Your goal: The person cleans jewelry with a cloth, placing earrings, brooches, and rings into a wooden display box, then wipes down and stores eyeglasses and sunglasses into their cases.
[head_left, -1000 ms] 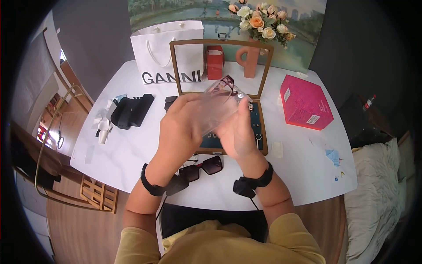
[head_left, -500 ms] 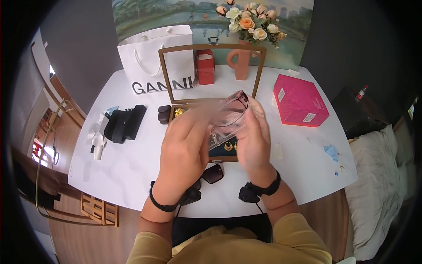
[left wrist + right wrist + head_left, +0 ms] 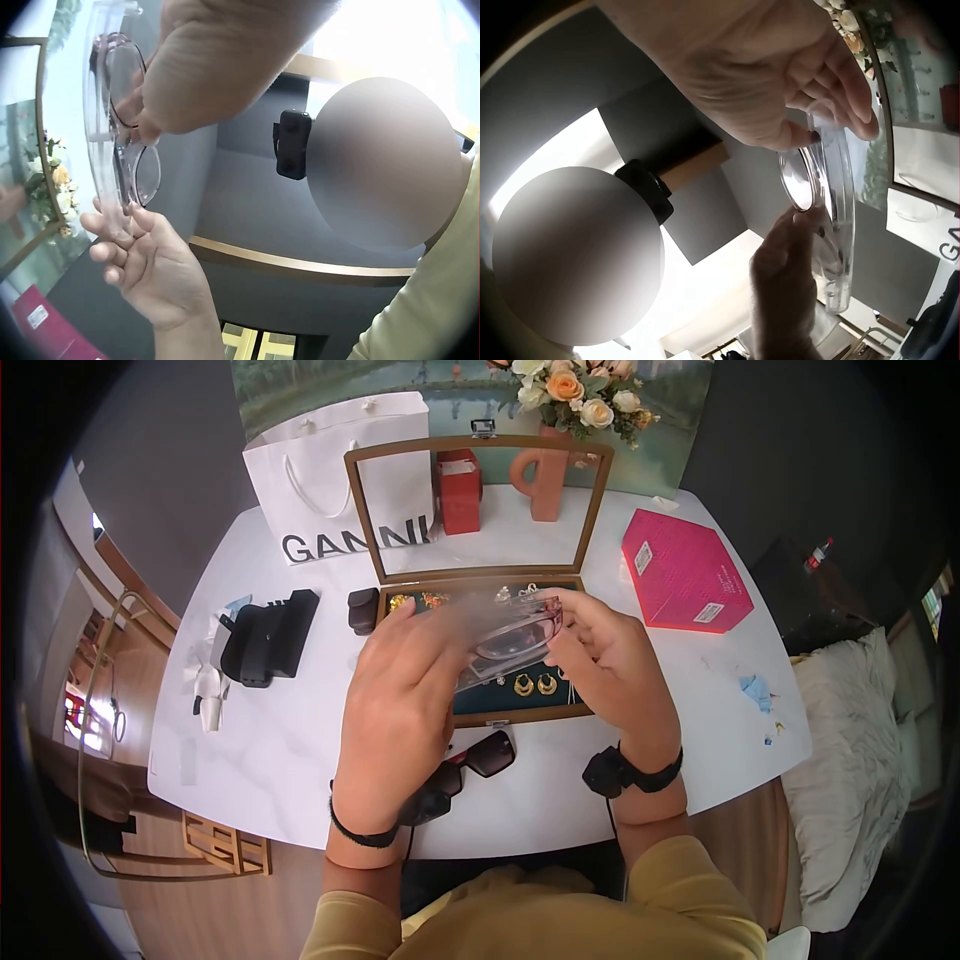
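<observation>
Over an open jewelry box (image 3: 480, 717), both hands hold a clear plastic case (image 3: 500, 665) with pink-tinted eyeglasses (image 3: 512, 644) at it. My left hand (image 3: 400, 695) is at the near-left side, its fingertips blurred in the head view. In the left wrist view, fingers of that hand pinch the eyeglasses (image 3: 124, 79) near the bridge. My right hand (image 3: 625, 670) grips the right end of the case between thumb and fingers; the right wrist view shows this end of the clear case (image 3: 840, 172) too. Gold hoop earrings (image 3: 524, 685) lie in the box below.
Dark sunglasses (image 3: 490, 754) lie before the box. A small dark case (image 3: 362, 610) and a black stand (image 3: 268, 640) are to the left. Behind stand a white paper bag (image 3: 340, 480), a red box (image 3: 459, 495) and a flower vase (image 3: 546, 480). A pink box (image 3: 690, 575) sits right.
My right hand has gone from a flatter palm under the case to gripping its right end, further right. The case has turned from steeply slanted to nearer level. The head view has shifted.
</observation>
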`<state>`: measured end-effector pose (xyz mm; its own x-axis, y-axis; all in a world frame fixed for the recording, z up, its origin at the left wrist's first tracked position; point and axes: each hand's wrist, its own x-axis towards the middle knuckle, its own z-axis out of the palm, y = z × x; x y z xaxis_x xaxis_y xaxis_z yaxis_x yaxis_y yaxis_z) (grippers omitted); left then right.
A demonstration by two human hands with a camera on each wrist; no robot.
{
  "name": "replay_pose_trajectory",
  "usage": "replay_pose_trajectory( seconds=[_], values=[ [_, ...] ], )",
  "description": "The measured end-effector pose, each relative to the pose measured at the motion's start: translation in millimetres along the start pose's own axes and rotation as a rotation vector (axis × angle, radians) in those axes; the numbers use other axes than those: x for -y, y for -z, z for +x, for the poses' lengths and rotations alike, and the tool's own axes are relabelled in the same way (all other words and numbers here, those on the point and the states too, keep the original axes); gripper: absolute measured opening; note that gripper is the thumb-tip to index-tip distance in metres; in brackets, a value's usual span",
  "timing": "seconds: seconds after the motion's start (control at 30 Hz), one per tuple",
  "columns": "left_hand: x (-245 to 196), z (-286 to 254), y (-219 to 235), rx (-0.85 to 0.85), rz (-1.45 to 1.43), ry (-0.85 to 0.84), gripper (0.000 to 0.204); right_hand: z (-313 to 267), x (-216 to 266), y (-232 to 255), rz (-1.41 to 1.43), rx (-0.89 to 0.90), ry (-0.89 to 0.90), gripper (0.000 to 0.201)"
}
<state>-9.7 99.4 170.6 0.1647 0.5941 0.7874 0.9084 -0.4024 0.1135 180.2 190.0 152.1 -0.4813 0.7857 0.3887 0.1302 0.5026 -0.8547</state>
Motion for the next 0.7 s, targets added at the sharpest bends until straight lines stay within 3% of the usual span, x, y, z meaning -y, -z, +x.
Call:
replay_pose_trajectory(
  seconds=[0.3,0.4,0.53,0.7],
  values=[
    [8.5,0.8,-3.2,0.010,0.013,0.003,0.017,8.3,2.7,-12.8,0.018,0.096,-0.085,0.016],
    [6.0,1.2,-2.4,0.017,0.038,0.033,0.018,8.7,5.4,-22.2,0.043,0.019,-0.084,0.019],
    [1.1,1.2,0.9,0.040,0.061,0.080,0.018,9.8,-14.5,-40.2,-0.002,-0.212,0.158,0.022],
    [-0.9,-0.6,-0.3,0.058,0.100,0.114,0.016,9.5,-14.2,-47.3,0.007,-0.283,0.173,0.024]
  ],
)
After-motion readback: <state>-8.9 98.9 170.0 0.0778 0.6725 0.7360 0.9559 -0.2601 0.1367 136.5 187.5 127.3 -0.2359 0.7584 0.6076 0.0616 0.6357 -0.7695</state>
